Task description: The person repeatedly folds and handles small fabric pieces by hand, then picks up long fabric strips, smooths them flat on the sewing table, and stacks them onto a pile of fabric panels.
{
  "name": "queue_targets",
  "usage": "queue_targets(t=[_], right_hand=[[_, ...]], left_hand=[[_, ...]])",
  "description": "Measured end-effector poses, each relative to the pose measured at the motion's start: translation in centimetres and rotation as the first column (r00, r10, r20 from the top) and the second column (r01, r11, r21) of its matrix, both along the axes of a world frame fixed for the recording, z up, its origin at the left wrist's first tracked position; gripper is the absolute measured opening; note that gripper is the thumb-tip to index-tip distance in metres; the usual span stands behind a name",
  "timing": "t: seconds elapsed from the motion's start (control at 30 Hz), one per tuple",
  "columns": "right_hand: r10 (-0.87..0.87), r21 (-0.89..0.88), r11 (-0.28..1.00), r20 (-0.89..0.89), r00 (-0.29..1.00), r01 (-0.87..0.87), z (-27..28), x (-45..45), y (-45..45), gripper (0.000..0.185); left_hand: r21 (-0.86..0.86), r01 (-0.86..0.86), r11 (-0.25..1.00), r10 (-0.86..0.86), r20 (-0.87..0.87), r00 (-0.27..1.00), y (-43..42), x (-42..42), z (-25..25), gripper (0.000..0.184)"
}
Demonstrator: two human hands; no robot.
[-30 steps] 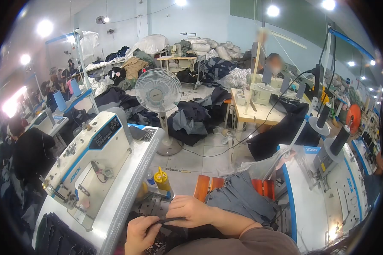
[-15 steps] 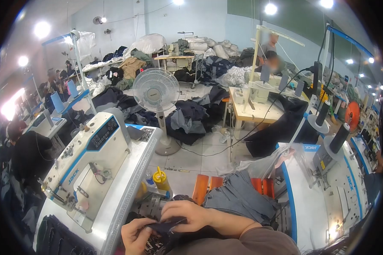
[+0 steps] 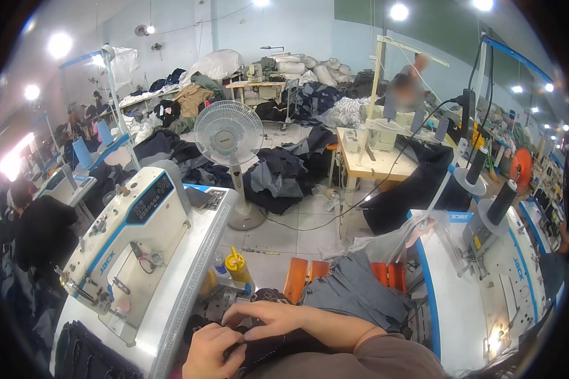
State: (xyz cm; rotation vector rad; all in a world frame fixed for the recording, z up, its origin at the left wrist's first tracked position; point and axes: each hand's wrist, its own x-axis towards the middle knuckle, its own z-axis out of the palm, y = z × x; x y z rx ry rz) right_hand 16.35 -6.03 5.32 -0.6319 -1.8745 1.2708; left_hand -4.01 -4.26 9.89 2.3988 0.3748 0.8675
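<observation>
Dark cloth (image 3: 269,351) with a light stitch line lies over my lap at the bottom. My left hand (image 3: 212,351) has its fingers closed on the edge of this cloth. Right beside it, my right hand (image 3: 264,319) pinches the same cloth, its thumb and fingers close to my left fingertips. Part of the cloth is hidden under my hands and forearm.
A sewing machine (image 3: 129,234) stands on a white table at the left, another (image 3: 509,268) at the right. Grey cloth pieces (image 3: 357,294) lie on an orange slatted bench. A yellow bottle (image 3: 237,268), a fan (image 3: 228,138) and people at work are beyond.
The cloth between my hands has turned and dropped lower. My right hand has moved left, now against my left hand. The standing person in the back has shifted to the right.
</observation>
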Motion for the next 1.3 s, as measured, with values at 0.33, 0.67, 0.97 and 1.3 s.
queue_targets(t=[0.33,0.67,0.97,1.3], right_hand=[[-0.309,0.214,0.924,-0.076,0.948,0.318,-0.7,0.8,0.4,0.014],[-0.519,-0.399,0.84,-0.39,0.761,0.368,-1.4,0.9,0.4,0.009],[-0.17,-0.297,0.954,-0.396,0.902,0.049,-4.2,2.4,3.6,0.065],[-0.184,-0.718,0.598,-0.556,0.811,-0.356,-15.2,4.8,6.3,0.061]], left_hand=[[-0.34,-0.146,0.929,0.196,0.118,0.973,0.3,-0.8,-0.6,0.049],[-0.396,-0.145,0.907,0.234,0.187,0.954,2.9,0.4,-1.1,0.039],[-0.135,-0.248,0.959,0.269,0.17,0.948,4.6,2.1,1.8,0.01],[-0.44,-0.132,0.888,0.37,0.516,0.772,7.4,0.0,4.2,0.007]])
